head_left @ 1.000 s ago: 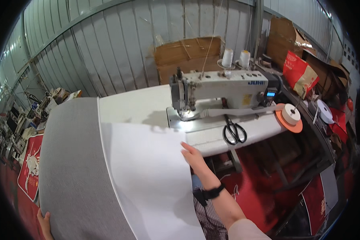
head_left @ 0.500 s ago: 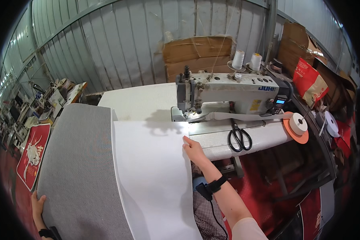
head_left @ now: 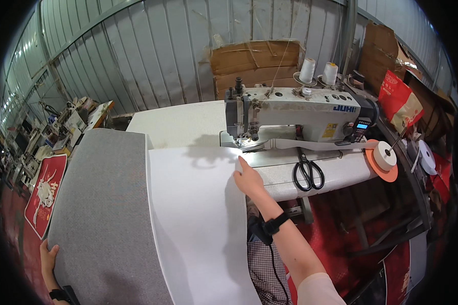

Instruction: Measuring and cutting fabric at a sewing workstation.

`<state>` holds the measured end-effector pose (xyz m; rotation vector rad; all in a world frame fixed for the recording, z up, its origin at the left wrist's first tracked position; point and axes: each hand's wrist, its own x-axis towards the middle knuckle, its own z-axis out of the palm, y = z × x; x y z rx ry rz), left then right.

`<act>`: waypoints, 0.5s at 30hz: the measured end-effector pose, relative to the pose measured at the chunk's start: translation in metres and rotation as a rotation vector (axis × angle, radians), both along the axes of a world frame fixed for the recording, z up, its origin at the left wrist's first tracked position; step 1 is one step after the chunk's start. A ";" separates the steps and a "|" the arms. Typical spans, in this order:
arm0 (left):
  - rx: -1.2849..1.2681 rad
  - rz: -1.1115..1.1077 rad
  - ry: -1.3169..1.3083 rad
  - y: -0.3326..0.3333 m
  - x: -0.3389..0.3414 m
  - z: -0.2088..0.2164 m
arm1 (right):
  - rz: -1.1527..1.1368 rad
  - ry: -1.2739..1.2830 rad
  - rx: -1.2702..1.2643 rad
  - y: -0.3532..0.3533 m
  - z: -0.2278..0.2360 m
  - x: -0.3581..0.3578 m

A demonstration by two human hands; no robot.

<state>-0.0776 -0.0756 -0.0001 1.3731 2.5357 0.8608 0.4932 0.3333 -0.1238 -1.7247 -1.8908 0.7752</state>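
Note:
At the far left my left hand (head_left: 49, 256) is closed round the outer edge of a large grey fabric sheet (head_left: 104, 203). A white sheet (head_left: 196, 213) lies along its right side; whether the two are one folded piece I cannot tell. My right hand (head_left: 249, 179) grips the right edge of the white sheet near its far corner, index finger stretched forward, part of the grip hidden. That corner lies at the needle area of a sewing machine (head_left: 295, 114). White binding tape (head_left: 310, 146) runs from a roll (head_left: 384, 155) on an orange disc toward the needle.
Black-handled scissors (head_left: 307, 173) lie on the machine table (head_left: 180, 127), right of my right hand. Two white thread cones (head_left: 307, 70) stand behind the machine. Cardboard (head_left: 254, 63) leans on the metal wall. A red printed mat (head_left: 46, 195) is at the left, below a cluttered bench.
My right hand has slid forward along the white sheet's edge, its index finger now nearer the needle area. The left hand keeps its hold. The view has shifted slightly.

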 end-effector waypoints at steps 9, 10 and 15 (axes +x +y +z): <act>0.051 0.068 0.133 -0.001 0.002 -0.002 | 0.018 -0.151 0.043 0.026 -0.014 0.000; 0.036 0.033 0.045 0.010 0.021 0.006 | 0.014 -0.160 0.041 0.027 -0.014 0.003; 0.018 0.046 0.047 0.006 0.025 0.011 | 0.022 -0.154 0.040 0.028 -0.009 0.002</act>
